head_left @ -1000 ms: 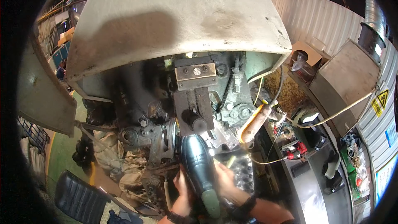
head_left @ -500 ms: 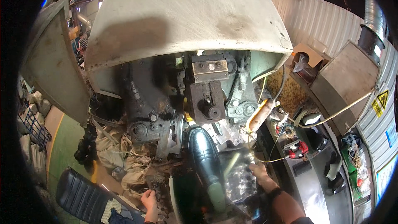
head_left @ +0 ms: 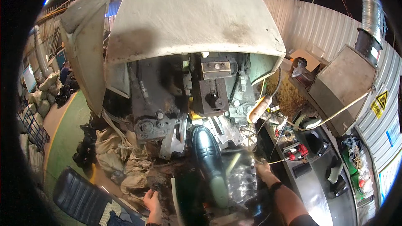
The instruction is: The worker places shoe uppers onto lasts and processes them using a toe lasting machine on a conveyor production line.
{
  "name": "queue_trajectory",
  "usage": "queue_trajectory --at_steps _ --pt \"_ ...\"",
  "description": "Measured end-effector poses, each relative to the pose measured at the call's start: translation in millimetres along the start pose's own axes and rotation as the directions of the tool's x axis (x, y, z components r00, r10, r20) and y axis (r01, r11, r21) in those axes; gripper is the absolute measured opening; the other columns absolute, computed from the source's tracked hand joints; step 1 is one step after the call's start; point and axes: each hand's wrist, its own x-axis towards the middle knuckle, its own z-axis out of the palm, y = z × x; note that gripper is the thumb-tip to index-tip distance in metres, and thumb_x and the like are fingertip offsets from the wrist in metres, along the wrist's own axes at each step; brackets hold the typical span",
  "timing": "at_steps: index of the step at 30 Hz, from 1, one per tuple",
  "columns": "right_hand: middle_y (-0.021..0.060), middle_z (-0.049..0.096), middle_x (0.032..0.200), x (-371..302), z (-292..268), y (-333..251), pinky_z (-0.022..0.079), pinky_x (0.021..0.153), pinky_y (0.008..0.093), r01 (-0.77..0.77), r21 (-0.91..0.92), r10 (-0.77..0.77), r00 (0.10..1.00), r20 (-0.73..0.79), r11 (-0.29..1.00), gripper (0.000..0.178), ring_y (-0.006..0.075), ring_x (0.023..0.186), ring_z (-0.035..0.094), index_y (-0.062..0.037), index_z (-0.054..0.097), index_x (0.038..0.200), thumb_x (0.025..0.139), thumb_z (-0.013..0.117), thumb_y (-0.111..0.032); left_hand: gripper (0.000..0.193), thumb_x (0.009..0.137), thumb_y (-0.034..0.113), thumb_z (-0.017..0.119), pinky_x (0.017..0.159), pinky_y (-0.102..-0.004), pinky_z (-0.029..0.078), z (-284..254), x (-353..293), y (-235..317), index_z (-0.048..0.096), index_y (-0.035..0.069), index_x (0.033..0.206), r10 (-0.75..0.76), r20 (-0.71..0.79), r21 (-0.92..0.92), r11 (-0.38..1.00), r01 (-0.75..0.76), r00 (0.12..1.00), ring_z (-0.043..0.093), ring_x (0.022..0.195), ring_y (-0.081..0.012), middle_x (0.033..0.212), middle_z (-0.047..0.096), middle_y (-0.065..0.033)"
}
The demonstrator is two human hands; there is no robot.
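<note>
A glossy black shoe (head_left: 205,146) stands toe-away at the middle of the machine (head_left: 213,94), with a pale green last (head_left: 218,190) showing at its heel end. Low on the left, my left hand (head_left: 151,201) is closed beside a dark, grimy knob-like part (head_left: 157,181); what its fingers grip is too dark to make out. To the shoe's right, past a shiny metal plate (head_left: 243,180), my right hand (head_left: 264,171) has its fingers bent at the plate's outer side. Whatever it grips is hidden. Neither hand touches the shoe.
A large pale hood (head_left: 201,21) overhangs the machine. At right, a metal bench (head_left: 307,184) carries a red tool (head_left: 298,152) and dark shoes (head_left: 337,175). An orange-handled lamp (head_left: 259,109) hangs by the machine. A black padded seat (head_left: 83,196) and crumpled cloth sacks (head_left: 113,150) lie left.
My view has swung slightly left, so more of the workshop shows on that side. Both hands and the shoe keep nearly the same places.
</note>
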Motion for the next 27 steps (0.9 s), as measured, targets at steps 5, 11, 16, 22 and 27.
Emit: queue_trajectory --at_steps 5,11,16,22,27 --pt "0.0203 0.054 0.137 -0.8 -3.4 1.2 0.047 0.099 0.0378 0.049 -0.126 -0.004 0.941 0.337 0.991 0.083 0.0292 0.121 0.056 0.0043 0.025 0.152 0.087 0.075 -0.010 0.036 0.079 0.010 0.076 0.091 -0.0354 0.049 10.9 -3.3 8.7 0.069 -0.012 0.107 -0.081 0.331 -0.015 0.996 0.091 0.940 0.064 0.107 -0.0243 0.114 0.069 -0.0190" --pt "0.0099 0.067 0.102 -64.6 -30.9 -84.2 0.051 0.067 0.0272 -0.033 -0.008 0.033 0.936 0.351 0.999 0.075 0.0161 0.083 0.063 0.0007 0.025 0.153 0.093 0.067 -0.014 0.043 0.085 0.012 0.074 0.095 -0.0339 0.049 0.5 -37.4 62.1 0.062 -0.006 0.123 0.136 0.179 0.089 0.984 -0.154 0.974 0.065 0.108 -0.0248 0.116 0.069 -0.0171" --pt "0.0185 0.065 0.122 -158.6 18.0 -116.5 0.050 0.103 0.0403 0.425 -0.280 -0.086 0.664 0.743 0.861 0.066 0.0267 0.119 0.060 -0.0164 0.033 0.154 0.098 0.061 -0.037 0.043 0.093 0.012 0.069 0.099 -0.0301 0.047 38.6 -140.9 156.0 0.056 -0.006 0.130 0.313 0.438 -0.353 0.922 -0.158 0.843 0.062 0.114 -0.0197 0.125 0.065 -0.0144" --pt "0.0150 0.072 0.086 -193.1 21.6 -64.5 0.055 0.063 0.0443 0.829 -0.544 -0.284 0.557 0.780 0.130 0.055 0.0317 0.076 0.071 -0.0142 0.050 0.140 0.095 0.059 -0.045 0.107 0.072 0.018 0.084 0.119 -0.0428 0.024 95.4 -240.6 175.4 0.017 -0.006 0.151 0.675 0.430 -0.061 0.684 -0.727 0.599 0.029 0.144 -0.0396 0.152 0.028 -0.0306" --pt "0.0120 0.071 0.081 -208.2 24.6 -68.2 0.055 0.058 0.0457 0.775 -0.628 -0.346 0.570 0.745 -0.076 0.043 0.0329 0.070 0.071 -0.0144 0.057 0.129 0.094 0.058 -0.039 0.103 0.070 0.004 0.076 0.120 -0.0418 0.021 103.9 -229.1 157.7 0.016 -0.002 0.153 0.748 0.368 -0.130 0.629 -0.766 0.552 0.025 0.146 -0.0383 0.154 0.025 -0.0299"
